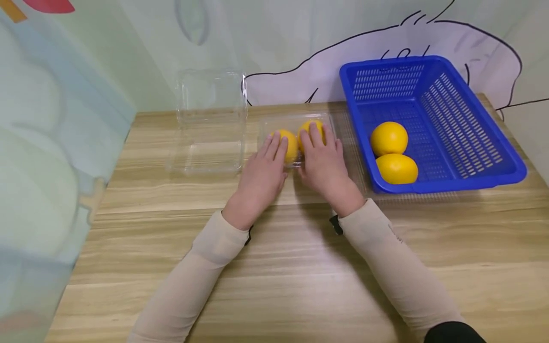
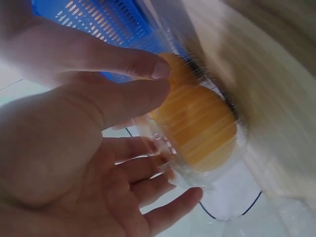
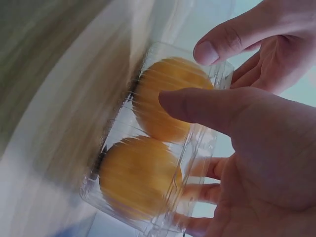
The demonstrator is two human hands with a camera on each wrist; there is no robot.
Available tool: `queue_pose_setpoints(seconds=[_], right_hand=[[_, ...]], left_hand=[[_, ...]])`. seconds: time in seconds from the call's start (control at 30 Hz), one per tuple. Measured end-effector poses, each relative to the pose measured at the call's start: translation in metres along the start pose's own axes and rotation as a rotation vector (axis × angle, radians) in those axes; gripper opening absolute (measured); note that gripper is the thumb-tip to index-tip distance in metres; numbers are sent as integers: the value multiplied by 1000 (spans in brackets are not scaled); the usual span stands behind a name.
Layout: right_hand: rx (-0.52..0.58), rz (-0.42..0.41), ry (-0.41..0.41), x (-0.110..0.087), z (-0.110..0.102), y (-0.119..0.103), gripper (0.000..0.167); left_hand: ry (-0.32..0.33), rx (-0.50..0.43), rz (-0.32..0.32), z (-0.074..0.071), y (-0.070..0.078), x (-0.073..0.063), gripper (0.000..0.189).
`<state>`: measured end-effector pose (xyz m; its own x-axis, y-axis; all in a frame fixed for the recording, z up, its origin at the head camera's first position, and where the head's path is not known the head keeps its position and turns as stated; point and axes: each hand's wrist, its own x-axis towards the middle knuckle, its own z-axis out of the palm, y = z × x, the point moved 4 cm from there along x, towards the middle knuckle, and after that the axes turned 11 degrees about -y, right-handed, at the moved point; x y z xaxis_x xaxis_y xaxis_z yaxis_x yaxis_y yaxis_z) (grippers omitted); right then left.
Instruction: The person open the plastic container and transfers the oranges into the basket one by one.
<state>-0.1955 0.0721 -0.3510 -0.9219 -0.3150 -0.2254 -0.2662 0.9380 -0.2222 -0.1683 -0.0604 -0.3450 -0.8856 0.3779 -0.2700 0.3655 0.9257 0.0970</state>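
Observation:
Both hands rest over a clear plastic clamshell box (image 1: 296,117) at the back of the table, its lid down over two oranges. Fingers of my left hand (image 1: 260,180) lie nearly straight across the top, over the left orange (image 1: 290,143). On the other side my right hand (image 1: 324,166) spreads its fingers over the right orange (image 3: 139,177). In the wrist views both thumbs point at the near side of the box, tips close together. Part of each orange is hidden under fingers in the head view.
A blue plastic basket (image 1: 454,183) stands to the right, holding one orange (image 1: 389,138) and another orange (image 1: 397,168) against its left wall. Left of the hands, a second clear clamshell box (image 1: 214,164) stands with its lid (image 1: 212,93) raised against the back wall.

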Motion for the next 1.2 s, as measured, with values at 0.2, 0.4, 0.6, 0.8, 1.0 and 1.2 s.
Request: queue_pose_setpoints(seconds=[0.2,0.4,0.6,0.8,1.0,1.2], right_hand=[[-2,26,-12,-1,4,0,81],[36,-6,-62,-3,-3,5,93],[80,-68,-47,-7,-11,5,102],[160,-249,74,-10,-19,2,83],[208,-447,229,-10,-26,-3,42],[208,-505,282,-8,-30,-7,20]], left_hand=[[-7,-35,19,5,-3,-1,85],[-24,-86,25,7,-7,2,86],[1,-170,55,-1,-10,0,93],[119,-235,108,-10,-15,-11,85],[309,-327,179,-10,-17,-32,55],[432,-532,215,-9,-22,-47,23]])
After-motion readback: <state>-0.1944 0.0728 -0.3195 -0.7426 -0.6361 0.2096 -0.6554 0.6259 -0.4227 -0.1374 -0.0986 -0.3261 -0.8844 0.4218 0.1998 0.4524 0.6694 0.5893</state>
